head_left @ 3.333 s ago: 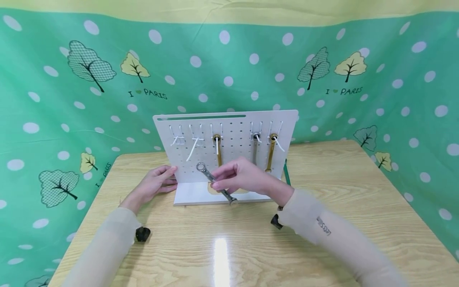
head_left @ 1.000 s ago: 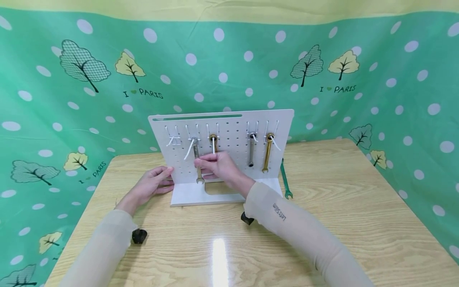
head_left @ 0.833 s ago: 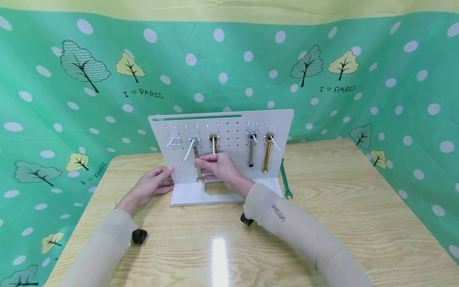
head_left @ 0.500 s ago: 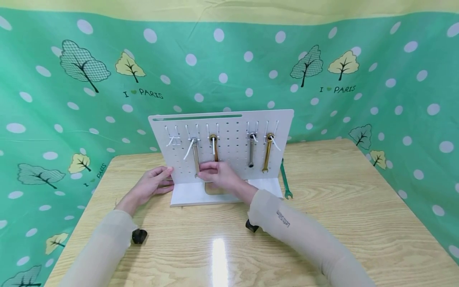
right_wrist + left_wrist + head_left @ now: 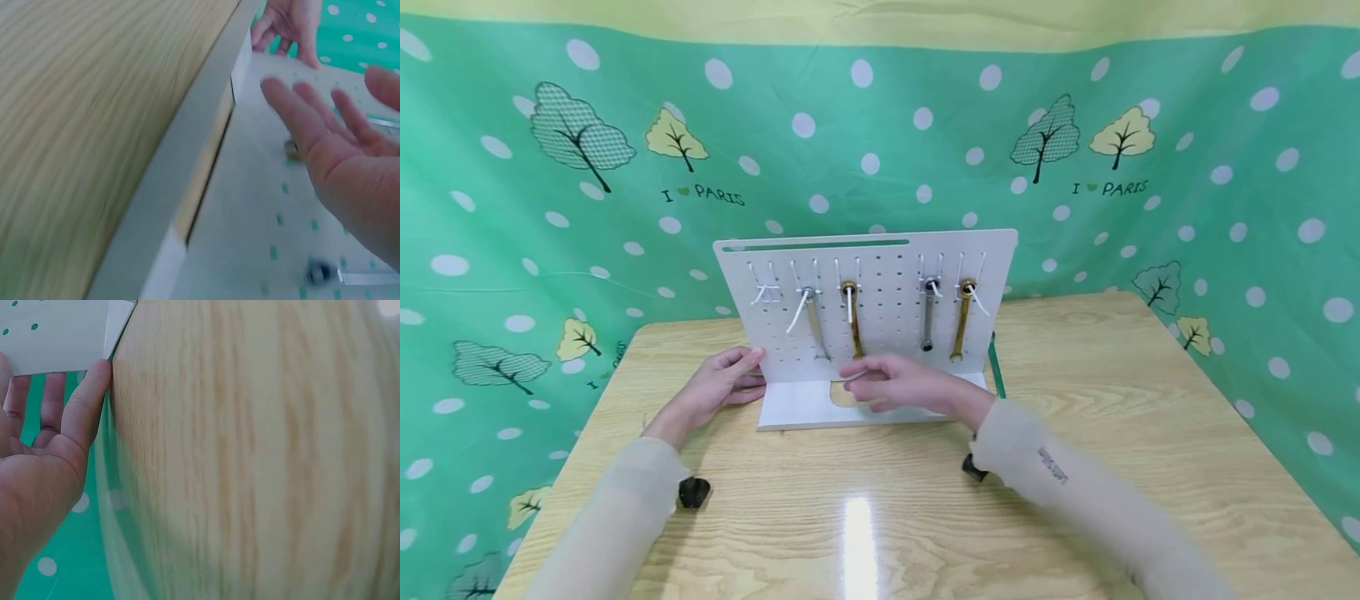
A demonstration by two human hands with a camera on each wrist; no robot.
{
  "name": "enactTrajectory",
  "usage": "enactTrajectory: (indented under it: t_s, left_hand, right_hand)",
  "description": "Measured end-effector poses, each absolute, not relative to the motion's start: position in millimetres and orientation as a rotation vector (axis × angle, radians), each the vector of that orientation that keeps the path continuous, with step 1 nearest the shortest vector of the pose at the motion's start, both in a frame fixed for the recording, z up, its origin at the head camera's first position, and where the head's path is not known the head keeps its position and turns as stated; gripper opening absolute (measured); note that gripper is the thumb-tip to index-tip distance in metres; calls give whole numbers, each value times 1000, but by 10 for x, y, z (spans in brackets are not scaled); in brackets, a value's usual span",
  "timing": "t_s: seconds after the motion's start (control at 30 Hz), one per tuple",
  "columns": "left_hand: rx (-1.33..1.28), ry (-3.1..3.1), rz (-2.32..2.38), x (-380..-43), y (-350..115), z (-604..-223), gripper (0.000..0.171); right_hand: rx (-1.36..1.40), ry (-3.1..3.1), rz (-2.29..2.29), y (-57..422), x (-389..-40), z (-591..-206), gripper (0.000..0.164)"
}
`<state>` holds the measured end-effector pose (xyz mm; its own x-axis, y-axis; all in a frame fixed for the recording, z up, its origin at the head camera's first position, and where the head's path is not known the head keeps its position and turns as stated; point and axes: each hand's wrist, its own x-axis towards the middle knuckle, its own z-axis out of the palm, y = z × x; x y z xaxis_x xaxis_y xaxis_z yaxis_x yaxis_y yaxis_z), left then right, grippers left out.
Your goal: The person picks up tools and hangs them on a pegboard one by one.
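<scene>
My left hand [image 5: 718,387] holds the left edge of a white pegboard [image 5: 891,333], thumb in front and other fingers reaching behind. Below the hanging wrenches, my right hand [image 5: 902,385] is in front of the board with nothing in it; the right wrist view shows its fingers [image 5: 290,112] spread and fairly straight. A silver combination wrench [image 5: 816,325] hangs by its ring end on the second hook from the left, slightly tilted. Gold wrench [image 5: 854,325] hangs beside it. Farther right hang a grey wrench [image 5: 928,321] and another gold wrench [image 5: 962,325].
The leftmost hook [image 5: 765,292] bears no tool. A green wrench [image 5: 996,367] lies on the wooden table [image 5: 1112,433] by the board's right side, partly hidden. A green dotted curtain [image 5: 880,192] stands behind and around the table.
The right hand brought the silver wrench to the second hook, slid down its shank, let go and moved right. The wrench now hangs free, tilted. The left hand stays at the board's edge.
</scene>
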<state>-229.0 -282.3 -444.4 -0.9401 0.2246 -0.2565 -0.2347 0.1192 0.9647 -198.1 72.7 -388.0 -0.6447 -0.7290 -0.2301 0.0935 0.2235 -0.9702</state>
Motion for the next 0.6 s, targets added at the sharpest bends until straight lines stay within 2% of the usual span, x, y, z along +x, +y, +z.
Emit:
enactTrajectory:
  t_s: [0.43,0.6]
  left_hand:
    - [-10,2074,1883,-2290,-2838,-4464,43]
    - [-3,2064,1887,-2302,-2824,-4471,41]
  right_hand:
    - [-524,1948,-1375,1962,-1951,-3689,51]
    - [-418,2119,-1383,2331,-1990,-3774,50]
